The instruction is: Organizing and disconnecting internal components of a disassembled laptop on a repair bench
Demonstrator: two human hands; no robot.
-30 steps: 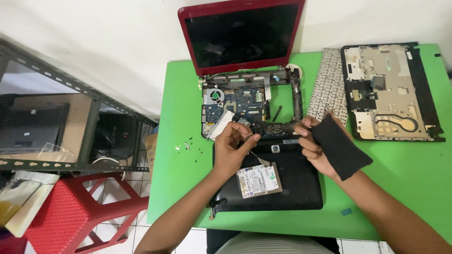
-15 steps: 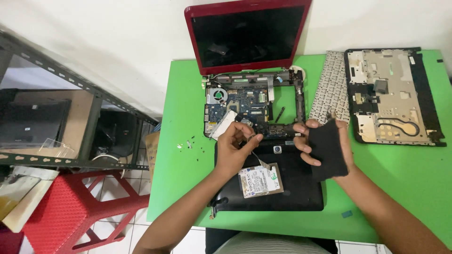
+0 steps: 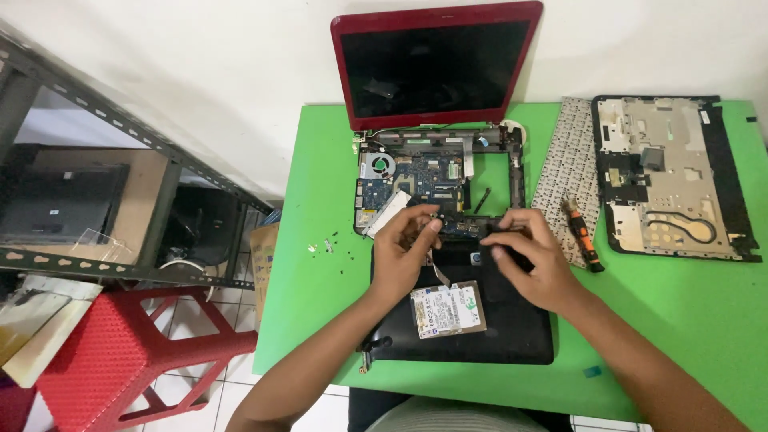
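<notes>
— Step in hand?
— Both hands work at the front edge of the opened red laptop [image 3: 438, 180] on the green bench [image 3: 320, 264]. Left hand [image 3: 406, 250] pinches a small part; right hand [image 3: 530, 258] presses flat on the black cover [image 3: 480, 332].
— Next move?
— Likely fine fingertip control.
— Count?
— One hard drive [image 3: 448, 309], one keyboard [image 3: 566, 172], one screwdriver [image 3: 582, 234].

Place: small repair workshop | Evidence: opened red laptop [image 3: 438, 128], loose keyboard [image 3: 566, 172], screwdriver [image 3: 582, 235], metal shelving [image 3: 104, 200] stood beside green table [image 3: 688, 312]
</notes>
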